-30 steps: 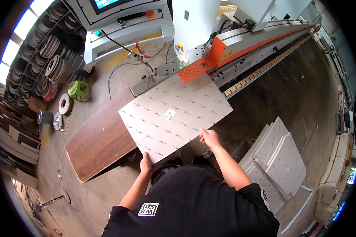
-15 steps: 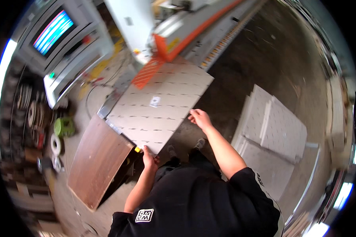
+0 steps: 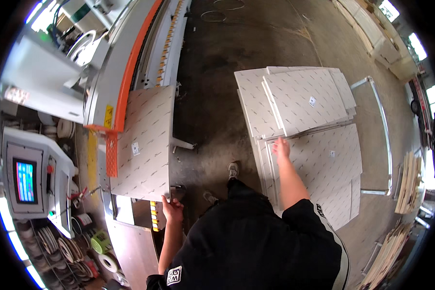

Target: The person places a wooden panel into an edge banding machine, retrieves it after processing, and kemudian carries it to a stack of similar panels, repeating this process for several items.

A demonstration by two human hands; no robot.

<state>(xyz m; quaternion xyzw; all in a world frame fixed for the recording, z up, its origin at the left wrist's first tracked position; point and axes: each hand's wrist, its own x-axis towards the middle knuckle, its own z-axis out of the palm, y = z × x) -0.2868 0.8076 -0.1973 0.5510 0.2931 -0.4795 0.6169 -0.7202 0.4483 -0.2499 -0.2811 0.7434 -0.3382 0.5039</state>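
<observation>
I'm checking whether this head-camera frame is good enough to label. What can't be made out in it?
- Left hand: its fingers curl at the corner of the pale panel on the machine; the panel hides the grip underneath.
- Right hand: over the stacked panels; whether it presses or only touches is unclear.
- Small labels on the panels: too small.
- Feet: partly hidden by the person's torso.

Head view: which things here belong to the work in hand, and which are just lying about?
In hand:
left hand on pale panel at edge machine
right hand on panel stack

Lying about:
tape rolls
control screen
wood strips
</observation>
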